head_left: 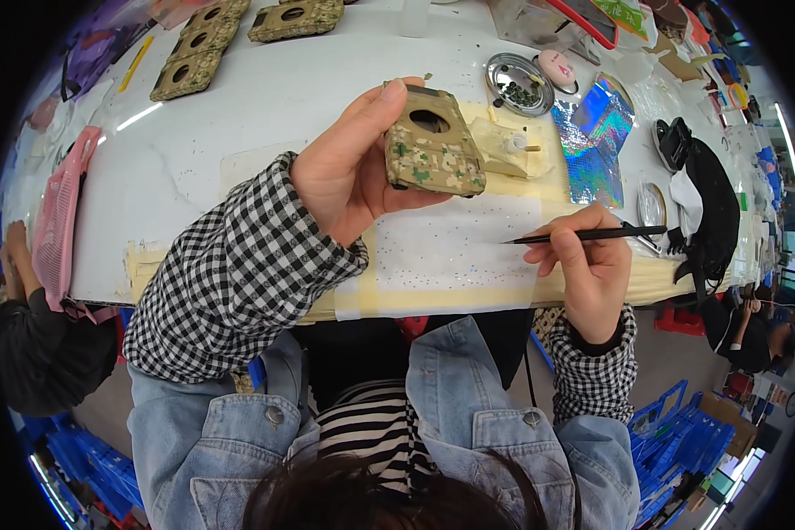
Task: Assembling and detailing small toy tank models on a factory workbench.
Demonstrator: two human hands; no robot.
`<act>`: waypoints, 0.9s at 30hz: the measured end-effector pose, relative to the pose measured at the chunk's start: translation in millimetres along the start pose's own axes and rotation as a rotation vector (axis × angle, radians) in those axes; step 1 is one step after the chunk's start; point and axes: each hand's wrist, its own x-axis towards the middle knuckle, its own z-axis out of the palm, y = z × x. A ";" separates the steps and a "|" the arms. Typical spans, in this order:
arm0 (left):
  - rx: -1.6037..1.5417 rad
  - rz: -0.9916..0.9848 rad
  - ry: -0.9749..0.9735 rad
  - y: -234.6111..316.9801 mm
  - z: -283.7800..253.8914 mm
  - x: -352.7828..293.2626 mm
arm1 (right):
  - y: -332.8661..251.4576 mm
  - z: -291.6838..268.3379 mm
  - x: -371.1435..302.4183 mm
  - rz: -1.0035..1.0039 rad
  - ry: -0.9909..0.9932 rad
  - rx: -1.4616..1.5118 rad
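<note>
My left hand holds a camouflage-patterned phone case above the white table, its round camera hole facing up. My right hand grips a thin black pick-up pen, whose tip points left over a white sheet sprinkled with tiny stones. The sheet is taped down with cream masking tape at the table's front edge. The pen tip sits a short way below and to the right of the case, not touching it.
Three more camouflage cases lie at the back left. A round metal dish of dark beads, a holographic sheet and a glue-stained pad lie at the right. A pink basket and another person are at left.
</note>
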 end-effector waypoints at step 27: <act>0.065 -0.006 0.073 1.5 5.5 -4.1 | -55.4 46.3 65.3 -0.506 -0.257 -0.203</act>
